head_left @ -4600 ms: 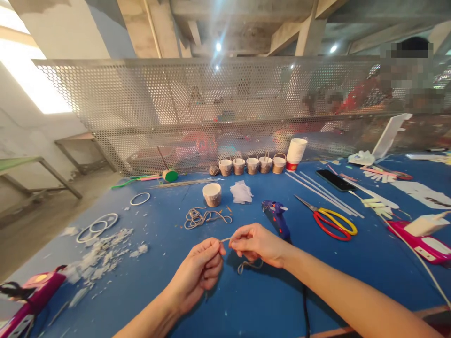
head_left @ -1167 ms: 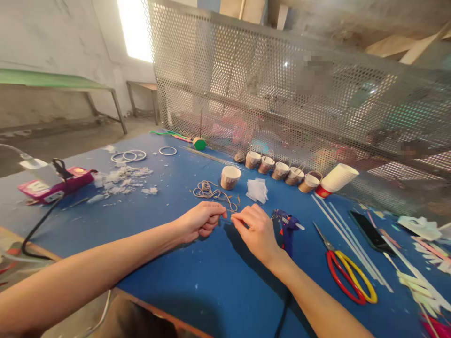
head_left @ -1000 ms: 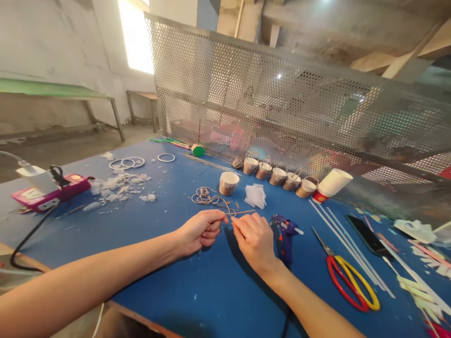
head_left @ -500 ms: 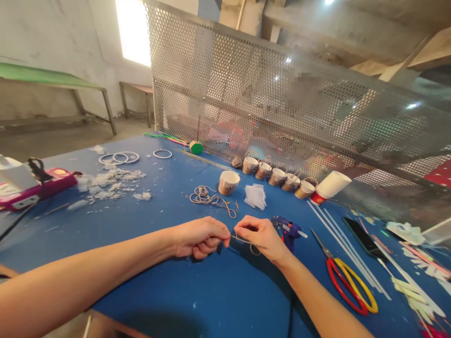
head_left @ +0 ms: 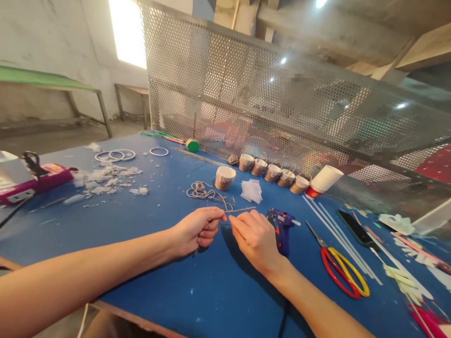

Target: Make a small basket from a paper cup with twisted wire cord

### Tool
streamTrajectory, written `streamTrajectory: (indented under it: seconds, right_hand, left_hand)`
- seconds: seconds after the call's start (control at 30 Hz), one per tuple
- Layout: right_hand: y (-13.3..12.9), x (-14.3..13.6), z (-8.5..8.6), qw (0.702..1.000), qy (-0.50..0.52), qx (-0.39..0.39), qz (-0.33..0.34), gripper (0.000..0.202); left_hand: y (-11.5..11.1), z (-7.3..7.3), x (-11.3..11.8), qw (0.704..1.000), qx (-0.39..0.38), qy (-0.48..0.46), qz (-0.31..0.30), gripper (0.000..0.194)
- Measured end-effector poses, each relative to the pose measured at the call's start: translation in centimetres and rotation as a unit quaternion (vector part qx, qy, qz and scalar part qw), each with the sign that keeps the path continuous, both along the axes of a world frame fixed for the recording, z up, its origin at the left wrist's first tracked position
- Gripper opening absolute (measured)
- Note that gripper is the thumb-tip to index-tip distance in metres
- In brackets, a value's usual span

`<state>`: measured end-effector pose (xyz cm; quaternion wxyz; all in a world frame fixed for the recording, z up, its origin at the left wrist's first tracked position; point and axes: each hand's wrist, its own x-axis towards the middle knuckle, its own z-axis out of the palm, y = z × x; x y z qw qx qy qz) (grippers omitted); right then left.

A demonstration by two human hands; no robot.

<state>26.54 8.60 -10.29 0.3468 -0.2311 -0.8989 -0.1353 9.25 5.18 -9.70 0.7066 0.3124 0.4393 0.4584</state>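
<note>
Our left hand (head_left: pixel 198 229) pinches a thin cord (head_left: pixel 243 210); the fingers of our right hand (head_left: pixel 256 239) are narrowed beside it, their grip unclear to us. Beyond our fingertips lie loose loops of string (head_left: pixel 201 190), then a round, brown-sided cup (head_left: pixel 224 179) near thin white sheets (head_left: pixel 251 191).

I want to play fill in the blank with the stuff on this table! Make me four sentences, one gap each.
1. The bare left hand and bare right hand meet at a thin tan cord; the ____ hand is nearer the dark blue glue gun.
2. The long-bladed metal scissors have one yellow handle and one ____ handle.
3. Beside the leaning white paper cup stack, ____ small brown-and-white buckets stand in a row.
4. The tabletop is coloured ____.

Missing words: right; red; five; blue.
</note>
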Motion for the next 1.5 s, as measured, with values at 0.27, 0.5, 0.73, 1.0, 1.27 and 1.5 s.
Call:
streamTrajectory:
  seconds: [0.27,0.5,0.73,1.0,1.27,1.5]
  right_hand:
    - [0.8,-0.5,-0.8,0.919,0.2,-0.33,0.079,0.019]
    - [2.1,0.1,0.1,0.817,0.178,-0.536,0.113,0.018]
    - [2.5,0.4,1.2,0.869,0.06,-0.48,0.102,0.013]
    - [1.2,0.7,2.6,0.91,-0.007,-0.405,0.086,0.014]
    - [-1.1,-0.6,0.6,0.972,0.074,-0.219,0.043,0.02]
    - [-1.2,-1.5,-0.2,0.901,0.211,-0.375,0.056,0.022]
  left_hand:
    - [-0.1,0.4,-0.4,0.993,0.023,-0.024,-0.116,0.011]
    - [0.0,1.1,-1.1,0.978,0.025,0.122,-0.17,0.016]
    - [-0.8,1.7,-0.8,0.956,0.098,0.243,-0.135,0.016]
    - [-0.7,1.1,-0.6,0.878,0.239,0.391,-0.136,0.021]
    - [-1.0,0.9,0.2,0.986,0.076,0.151,0.015,0.017]
    - [-1.1,0.8,-0.3,0.998,0.059,-0.014,-0.027,0.015]
